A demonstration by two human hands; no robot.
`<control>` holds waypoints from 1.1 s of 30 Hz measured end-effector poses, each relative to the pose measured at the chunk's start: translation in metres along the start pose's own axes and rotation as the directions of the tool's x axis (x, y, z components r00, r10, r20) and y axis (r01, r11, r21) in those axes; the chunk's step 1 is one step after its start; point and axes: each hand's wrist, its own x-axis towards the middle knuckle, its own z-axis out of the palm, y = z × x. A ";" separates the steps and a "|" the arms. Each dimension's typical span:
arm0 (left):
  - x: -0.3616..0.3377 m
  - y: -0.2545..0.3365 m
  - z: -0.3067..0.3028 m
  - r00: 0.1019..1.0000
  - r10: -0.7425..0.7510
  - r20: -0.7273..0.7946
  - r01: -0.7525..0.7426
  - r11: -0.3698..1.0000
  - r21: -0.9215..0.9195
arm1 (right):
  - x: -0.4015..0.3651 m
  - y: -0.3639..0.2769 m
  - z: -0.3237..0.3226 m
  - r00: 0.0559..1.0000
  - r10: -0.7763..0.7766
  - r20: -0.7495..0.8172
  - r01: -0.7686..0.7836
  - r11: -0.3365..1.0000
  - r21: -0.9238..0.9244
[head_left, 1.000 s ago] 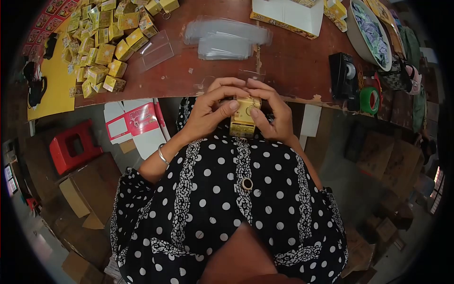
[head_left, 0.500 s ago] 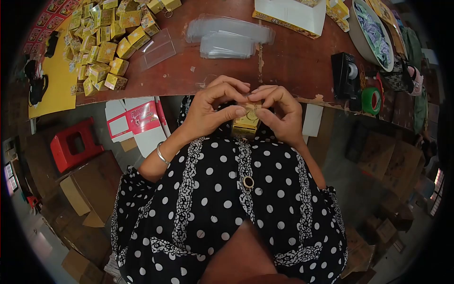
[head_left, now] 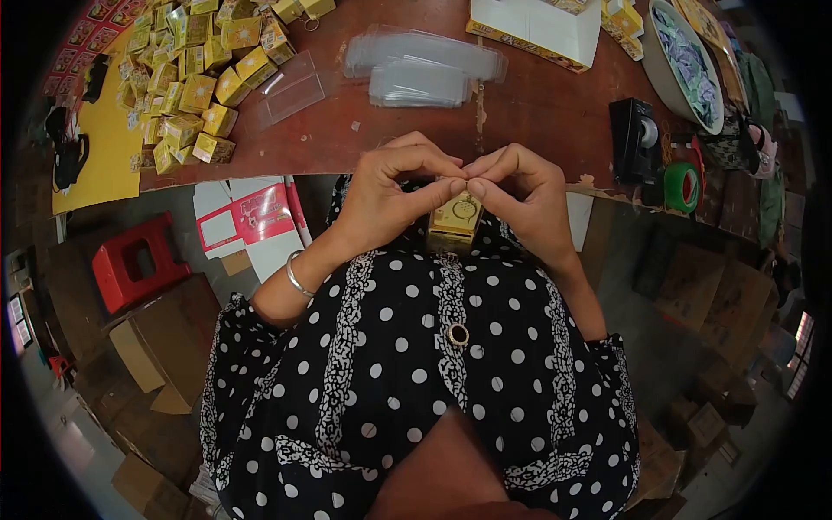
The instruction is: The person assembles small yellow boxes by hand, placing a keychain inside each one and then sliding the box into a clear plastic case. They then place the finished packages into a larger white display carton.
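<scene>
A small yellow box [head_left: 455, 218] with a metal ring [head_left: 466, 208] on its top sits upright between my hands, close to my body at the table edge. My left hand [head_left: 394, 186] pinches at the far end of the box top, thumb and index finger together. My right hand [head_left: 524, 195] meets it there, its thumb and index fingertips also pressed together. Whatever small part lies between the fingertips is too small to make out. Past the hands, clear plastic sleeves [head_left: 420, 69] are stacked on the red-brown table [head_left: 347, 139].
Many yellow boxes [head_left: 198, 94] are heaped at the left beside a clear plastic piece [head_left: 292, 89]. At the right stand a tape dispenser [head_left: 631, 139], green tape [head_left: 680, 187] and a basin of packets [head_left: 685, 61]. An open tray [head_left: 533, 30] lies at the back. A red stool [head_left: 139, 262] is below left.
My fingertips have come closer together above the box top. The right hand has shifted slightly right, and more of the box's top and ring shows.
</scene>
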 end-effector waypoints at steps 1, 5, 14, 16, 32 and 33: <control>-0.001 -0.005 -0.001 0.999 0.034 0.010 -0.035 0.999 0.029 | -0.001 0.003 0.000 1.000 -0.014 -0.007 0.014 1.000 -0.001; -0.005 -0.021 -0.007 0.976 0.201 0.087 -0.210 0.971 0.114 | -0.008 0.026 0.003 0.969 -0.244 -0.025 0.242 0.968 -0.070; -0.013 -0.030 0.003 0.989 -0.010 0.150 0.053 0.957 -0.284 | -0.023 0.026 -0.007 0.943 -0.321 -0.089 0.304 0.939 -0.163; -0.008 -0.027 0.004 0.991 0.006 0.130 0.031 0.959 -0.281 | -0.030 0.010 -0.036 0.873 -0.403 -0.274 0.286 0.878 -0.383; 0.014 -0.024 0.028 0.984 0.104 0.145 -0.054 0.948 -0.315 | -0.074 0.047 -0.261 0.634 0.079 -0.770 -0.369 0.905 -0.210; 0.014 -0.024 0.028 0.983 0.100 0.153 -0.049 0.950 -0.309 | -0.072 0.049 -0.264 0.657 0.134 -0.742 -0.352 0.925 -0.145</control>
